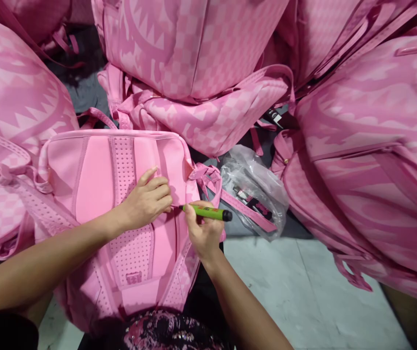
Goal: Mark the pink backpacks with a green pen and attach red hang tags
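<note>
A pink backpack (95, 180) lies with its padded back panel facing up in front of me. My left hand (150, 201) rests on the panel, its fingers curled and closed on the pink fabric. What lies under the fingertips is partly hidden. Just right of it, my right hand (205, 233) grips a green marker pen (208, 212) with black ends. The marker's narrow tip points left, close to my left fingers and the fabric. Shoulder straps with a dotted pattern hang at both sides of the bag.
More pink patterned backpacks crowd around, at the left (18, 97), at the back (208, 43) and at the right (372, 160). A clear plastic bag (262, 180) with a dark tag inside lies right of my hands. Pale floor tiles (303, 291) show at lower right.
</note>
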`<state>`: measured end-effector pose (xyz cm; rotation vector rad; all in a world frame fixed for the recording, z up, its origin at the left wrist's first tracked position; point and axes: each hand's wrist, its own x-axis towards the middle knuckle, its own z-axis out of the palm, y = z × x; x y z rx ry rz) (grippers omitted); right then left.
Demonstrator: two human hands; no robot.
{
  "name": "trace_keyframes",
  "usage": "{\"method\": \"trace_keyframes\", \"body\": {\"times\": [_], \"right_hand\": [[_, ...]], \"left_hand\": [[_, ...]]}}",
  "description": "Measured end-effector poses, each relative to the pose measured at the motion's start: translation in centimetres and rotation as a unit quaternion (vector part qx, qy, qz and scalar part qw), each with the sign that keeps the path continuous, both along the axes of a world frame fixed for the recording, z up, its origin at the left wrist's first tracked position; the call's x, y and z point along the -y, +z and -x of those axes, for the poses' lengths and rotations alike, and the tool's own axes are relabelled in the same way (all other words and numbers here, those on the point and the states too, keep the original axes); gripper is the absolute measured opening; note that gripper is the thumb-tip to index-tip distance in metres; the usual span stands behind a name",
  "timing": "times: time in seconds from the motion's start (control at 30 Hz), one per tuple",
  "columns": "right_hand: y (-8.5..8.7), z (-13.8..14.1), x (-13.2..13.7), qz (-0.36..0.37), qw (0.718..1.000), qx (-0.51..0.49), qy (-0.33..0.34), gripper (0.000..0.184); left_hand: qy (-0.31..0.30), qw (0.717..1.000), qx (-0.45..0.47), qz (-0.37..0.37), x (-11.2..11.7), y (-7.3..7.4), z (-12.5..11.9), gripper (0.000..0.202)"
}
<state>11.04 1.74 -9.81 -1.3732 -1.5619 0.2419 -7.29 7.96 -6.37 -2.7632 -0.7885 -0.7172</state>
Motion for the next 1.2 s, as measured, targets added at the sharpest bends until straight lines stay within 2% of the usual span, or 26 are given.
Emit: {"method": "trace_keyframes", "body": {"times": [0.27,0.5,0.6,0.67,0.8,0.87,0.93,1.0,1.1,1.2], "right_hand": [[0.5,-0.4,-0.5,0.036,0.999,-0.016,0.032,0.026],[0.2,-1.0,-1.9,0.035,0.996,0.07,0.037,0.043],[0.2,-1.0,-2.2,0.029,0.996,0.058,0.055,0.047],[0.2,-1.0,-2.3,0.046,0.996,0.067,0.044,0.051],[-0.2,-1.3,-2.7,0.066,0.996,0.044,0.035,0.057],[-0.4,-1.5,-2.5,0.105,0.992,0.057,0.031,0.064],[-0.4,-1.9,-1.7,0.147,0.988,0.035,0.03,0.065],[0.0,-2.1,-0.4,0.164,0.982,-0.07,0.058,0.059],[1.5,-2.2,1.6,0.141,0.967,-0.186,0.098,0.055],[4.4,-2.2,3.3,0.023,0.982,-0.161,0.1,0.044]], "left_hand": [[0.025,0.999,-0.033,0.011,0.2,0.4,-0.4,0.018],[0.016,0.998,-0.053,0.007,-0.7,-0.3,-0.3,0.013],[0.022,0.996,-0.082,0.021,-0.9,0.1,-0.3,0.01],[0.005,0.994,-0.104,0.026,-1.2,0.6,-0.2,0.017],[-0.059,0.984,-0.162,0.039,-3.1,2.4,-0.1,0.028],[-0.072,0.977,-0.195,0.055,-4.4,3.3,-0.3,0.034],[-0.052,0.966,-0.24,0.079,-5.5,4.3,-0.7,0.042],[-0.012,0.956,-0.277,0.1,-6.0,5.6,-1.2,0.044],[0.037,0.956,-0.277,0.093,-5.1,8.6,-1.8,0.039],[0.081,0.967,-0.232,0.067,-1.8,13.1,-1.9,0.044]]}}
